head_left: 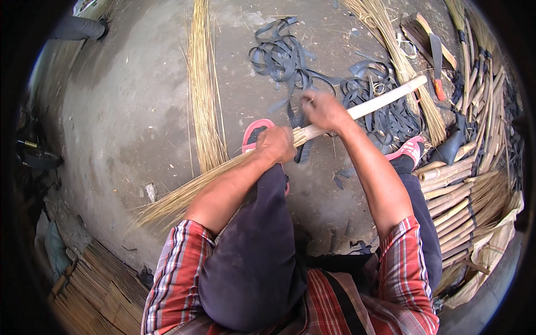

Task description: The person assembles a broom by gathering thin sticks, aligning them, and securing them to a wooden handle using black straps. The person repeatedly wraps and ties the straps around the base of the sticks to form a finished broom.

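My left hand (276, 145) is wrapped round a bundle of dry straw (198, 187) where it meets a pale wooden stick (388, 100). The straw fans out to the lower left; the stick slants up to the right. Above the near part of the stick is my right hand (325, 111), its fingers curled and slightly blurred. A black rubber strip (296, 115) lies right at its fingertips, seemingly pinched in them. Part of a dark strip also hangs below the stick, beside my left hand. The exact join is hidden by my left hand.
Tangled black rubber strips (282, 56) lie on the floor ahead. A long straw bundle (202, 84) lies left, another straw bundle (385, 33) right. A knife (436, 61) with a red-orange handle rests by a wood block (419, 33). Finished brooms (452, 209) are stacked at right.
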Demonstrator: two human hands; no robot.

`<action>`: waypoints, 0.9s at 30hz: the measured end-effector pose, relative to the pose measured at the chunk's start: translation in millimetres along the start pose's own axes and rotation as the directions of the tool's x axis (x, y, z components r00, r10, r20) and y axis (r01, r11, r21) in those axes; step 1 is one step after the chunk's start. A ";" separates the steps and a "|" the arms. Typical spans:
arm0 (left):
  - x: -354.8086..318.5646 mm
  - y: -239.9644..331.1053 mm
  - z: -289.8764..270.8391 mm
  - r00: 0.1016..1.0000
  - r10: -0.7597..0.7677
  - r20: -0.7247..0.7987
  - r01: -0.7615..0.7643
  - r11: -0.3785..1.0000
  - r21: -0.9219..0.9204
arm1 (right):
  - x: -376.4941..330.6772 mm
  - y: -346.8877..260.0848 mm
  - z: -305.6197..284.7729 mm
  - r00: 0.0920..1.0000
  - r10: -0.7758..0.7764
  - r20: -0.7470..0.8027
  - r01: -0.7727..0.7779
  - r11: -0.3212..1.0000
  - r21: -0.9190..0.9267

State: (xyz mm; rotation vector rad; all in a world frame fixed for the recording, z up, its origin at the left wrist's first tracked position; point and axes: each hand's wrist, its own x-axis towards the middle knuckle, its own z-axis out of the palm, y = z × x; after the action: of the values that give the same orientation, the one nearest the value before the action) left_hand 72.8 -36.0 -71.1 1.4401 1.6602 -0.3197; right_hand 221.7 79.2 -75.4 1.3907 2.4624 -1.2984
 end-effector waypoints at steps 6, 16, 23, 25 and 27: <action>-3.3 3.6 2.6 0.999 -0.012 -0.037 0.012 1.000 0.004 | 60.4 11.4 7.6 0.815 0.362 -0.452 -0.376 0.925 0.062; -0.2 0.5 8.8 1.000 -0.004 -0.030 0.004 1.000 -0.010 | 73.3 -6.2 -22.5 0.801 0.315 -0.509 -0.012 0.859 0.511; -0.9 -1.8 12.9 0.996 0.012 -0.090 -0.014 1.000 -0.020 | -68.8 -15.1 -101.8 0.794 0.265 -0.546 0.320 0.582 0.748; -0.6 -1.5 13.8 0.997 0.000 -0.083 -0.001 1.000 -0.010 | -112.0 -4.5 -91.8 0.749 0.393 -0.533 0.236 0.595 0.769; 0.1 -1.1 14.9 0.998 0.003 -0.069 -0.003 1.000 0.005 | -154.7 5.2 -69.8 0.664 0.547 -0.510 0.090 0.618 0.781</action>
State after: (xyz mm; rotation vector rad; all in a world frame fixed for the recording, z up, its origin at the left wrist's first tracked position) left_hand 78.4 -46.5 -80.1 1.4715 1.7132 -0.2757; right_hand 342.7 20.0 28.0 2.8287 1.8249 -2.1717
